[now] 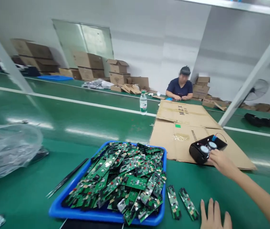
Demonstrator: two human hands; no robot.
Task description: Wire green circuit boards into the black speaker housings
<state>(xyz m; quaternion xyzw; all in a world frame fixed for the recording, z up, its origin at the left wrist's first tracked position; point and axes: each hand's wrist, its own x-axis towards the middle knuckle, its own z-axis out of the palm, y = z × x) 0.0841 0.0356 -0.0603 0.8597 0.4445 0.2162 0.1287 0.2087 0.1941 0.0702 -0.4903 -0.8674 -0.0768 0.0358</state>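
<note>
- Long green-topped desk [178, 176]: carries everything below. Clock taken from the tray's centre, twelve away from the wearer.
- Flattened brown cardboard sheet [166, 140], two o'clock: probably laid as a pad under the shell. Near edge falls just short of the working hand's wrist; a strip of green desk runs between it and the loose boards.
- Blue shallow plastic tray [92, 215], centre: its rim corrals a loose heap of green circuit boards [125, 175]. Heap stands above the rim, so sideways passes over it would need height, I judge.
- Clear crinkled plastic bag [8, 152], ten o'clock: slumped, well apart from both hands.
- Open black plastic shell [197, 156], between two and three o'clock, on the cardboard: open side up, which exposes two round pale discs [204, 149] and a blue connector [214, 138].
- Right hand [222, 162]: at the shell's near edge, fingers bent and close together, perhaps steadying it; cannot tell whether they pinch.
- Left hand [213, 216], between three and four o'clock: palm down by the desk's near side, fingers slightly spread, nothing seen in them.
- Clear water bottle with green label [143, 103], near one o'clock: upright, beyond the tray.
- Dark slim metal tweezers [68, 178], nine o'clock: along the tray's side, tips towards eight.
- Two loose narrow green boards [173, 203], between three and four o'clock: side by side, between tray and left hand, in easy reach.
</note>
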